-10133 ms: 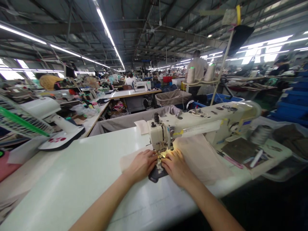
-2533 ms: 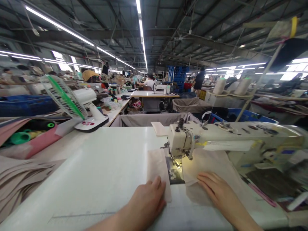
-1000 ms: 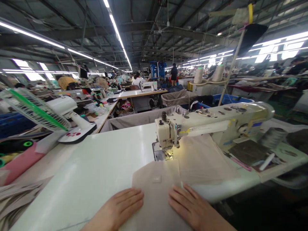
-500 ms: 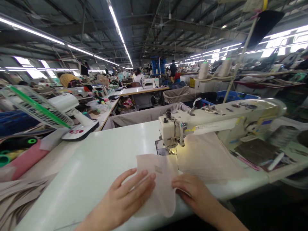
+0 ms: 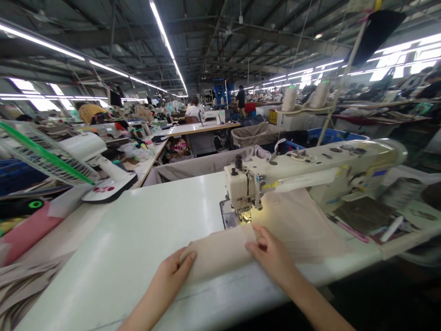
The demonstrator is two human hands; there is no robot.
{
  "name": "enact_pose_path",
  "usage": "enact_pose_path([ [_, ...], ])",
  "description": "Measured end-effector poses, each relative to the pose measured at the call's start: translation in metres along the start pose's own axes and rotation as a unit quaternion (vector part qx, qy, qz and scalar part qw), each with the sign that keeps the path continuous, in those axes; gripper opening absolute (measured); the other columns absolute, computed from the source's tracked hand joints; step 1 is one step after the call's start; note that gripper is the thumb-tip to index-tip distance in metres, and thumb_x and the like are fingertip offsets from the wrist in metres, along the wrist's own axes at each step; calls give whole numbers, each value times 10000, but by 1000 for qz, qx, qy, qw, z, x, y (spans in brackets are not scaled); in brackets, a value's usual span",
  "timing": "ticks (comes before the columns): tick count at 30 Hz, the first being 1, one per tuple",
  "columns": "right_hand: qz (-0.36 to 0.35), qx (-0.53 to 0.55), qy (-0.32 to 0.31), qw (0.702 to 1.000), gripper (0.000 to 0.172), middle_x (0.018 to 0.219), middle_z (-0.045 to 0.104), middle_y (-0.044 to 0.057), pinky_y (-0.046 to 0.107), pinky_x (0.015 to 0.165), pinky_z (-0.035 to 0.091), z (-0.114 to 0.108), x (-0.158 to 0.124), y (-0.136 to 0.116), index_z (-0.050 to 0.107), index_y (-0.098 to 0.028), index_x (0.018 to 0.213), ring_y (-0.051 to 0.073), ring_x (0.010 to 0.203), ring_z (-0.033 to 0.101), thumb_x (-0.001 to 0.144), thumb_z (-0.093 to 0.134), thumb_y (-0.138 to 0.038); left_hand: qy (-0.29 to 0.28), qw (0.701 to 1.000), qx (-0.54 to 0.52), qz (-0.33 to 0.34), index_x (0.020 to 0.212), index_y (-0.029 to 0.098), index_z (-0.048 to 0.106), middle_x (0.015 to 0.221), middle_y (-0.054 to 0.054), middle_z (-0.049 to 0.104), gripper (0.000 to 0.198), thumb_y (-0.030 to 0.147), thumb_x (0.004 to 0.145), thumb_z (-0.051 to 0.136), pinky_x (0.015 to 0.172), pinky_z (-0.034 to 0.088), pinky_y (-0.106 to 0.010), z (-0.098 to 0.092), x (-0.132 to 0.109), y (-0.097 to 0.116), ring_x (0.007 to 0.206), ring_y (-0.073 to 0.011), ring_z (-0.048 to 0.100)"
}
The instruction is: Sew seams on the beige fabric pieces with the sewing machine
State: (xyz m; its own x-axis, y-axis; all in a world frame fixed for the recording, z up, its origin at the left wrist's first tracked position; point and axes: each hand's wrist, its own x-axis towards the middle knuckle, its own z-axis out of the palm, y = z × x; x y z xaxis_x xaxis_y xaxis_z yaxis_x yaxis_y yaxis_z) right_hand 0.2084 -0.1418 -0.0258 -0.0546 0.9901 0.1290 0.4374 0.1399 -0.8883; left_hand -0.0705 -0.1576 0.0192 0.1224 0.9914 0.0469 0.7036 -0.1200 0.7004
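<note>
A beige fabric piece [image 5: 217, 250] lies on the pale sewing table in front of the sewing machine [image 5: 241, 188], its far right corner close to the lit needle area. My left hand [image 5: 175, 269] pinches the left end of the fabric between thumb and fingers. At the right end, my right hand [image 5: 270, 248] grips the edge just below the presser foot, fingers curled. Whether the foot touches the fabric I cannot tell. More beige fabric [image 5: 292, 225] lies flat under the machine arm, to the right of my right hand.
A white fan with a green rim [image 5: 93, 165] stands at the left. Right of the machine are pink-handled scissors [image 5: 351, 230], a dark cloth [image 5: 361, 215] and a grey thread cone [image 5: 401, 195]. Behind the table hangs a grey cloth-lined bin [image 5: 206, 163]. Thread cones [image 5: 289, 99] stand beyond.
The fabric has been turned and now stretches sideways between my hands; the small patch on it no longer shows. My left hand went from lying flat to pinching; my right hand moved up toward the needle.
</note>
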Motion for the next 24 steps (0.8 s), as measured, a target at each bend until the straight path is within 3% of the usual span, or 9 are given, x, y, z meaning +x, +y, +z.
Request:
enact_pose_path([
  [2,27,63,45,997,439,654,615,-39,301,614,489,9,-1,4,485,-198,1231,209,624,631,883,600,-439,9,1000,19,4,857,217,732,755,-22,749,436,543,932,453,767,601,-311,3,2,-3,825,-253,721],
  [3,32,97,53,993,436,689,630,-27,301,619,495,12,-4,6,456,-202,1205,206,641,637,880,594,-458,11,999,31,9,830,224,720,757,-24,748,428,529,939,441,759,601,-304,4,1,-4,827,-251,724],
  [6,40,142,43,988,218,725,621,-16,267,585,466,14,-13,10,455,-237,967,171,624,611,883,548,-416,29,996,75,30,813,239,703,808,-41,756,400,498,947,429,764,608,-310,7,-5,-9,829,-251,734],
  [10,25,41,-15,999,46,675,566,-28,250,573,398,8,-17,6,534,-228,800,152,608,553,815,542,-271,62,988,116,86,840,245,719,956,-74,754,396,479,967,427,854,617,-335,10,-12,-16,906,-248,737],
  [15,18,-18,-55,998,153,750,656,12,272,679,436,4,-10,-3,660,-216,845,187,719,614,856,511,-249,74,971,200,105,916,229,759,1224,-101,713,418,427,985,397,997,581,-418,10,-14,-27,1087,-270,708],
  [20,18,-17,-49,998,180,806,697,25,279,713,452,6,-9,-5,686,-216,878,198,748,633,891,516,-273,51,950,306,47,1059,242,755,1291,-93,699,398,353,962,385,918,607,-519,8,-20,-23,1075,-313,702],
  [24,16,-18,-39,999,183,825,711,26,283,728,462,7,-8,-3,691,-217,885,196,744,638,895,515,-267,82,939,321,89,984,243,761,1213,-102,733,373,361,946,410,873,611,-537,8,-20,-19,1008,-325,709],
])
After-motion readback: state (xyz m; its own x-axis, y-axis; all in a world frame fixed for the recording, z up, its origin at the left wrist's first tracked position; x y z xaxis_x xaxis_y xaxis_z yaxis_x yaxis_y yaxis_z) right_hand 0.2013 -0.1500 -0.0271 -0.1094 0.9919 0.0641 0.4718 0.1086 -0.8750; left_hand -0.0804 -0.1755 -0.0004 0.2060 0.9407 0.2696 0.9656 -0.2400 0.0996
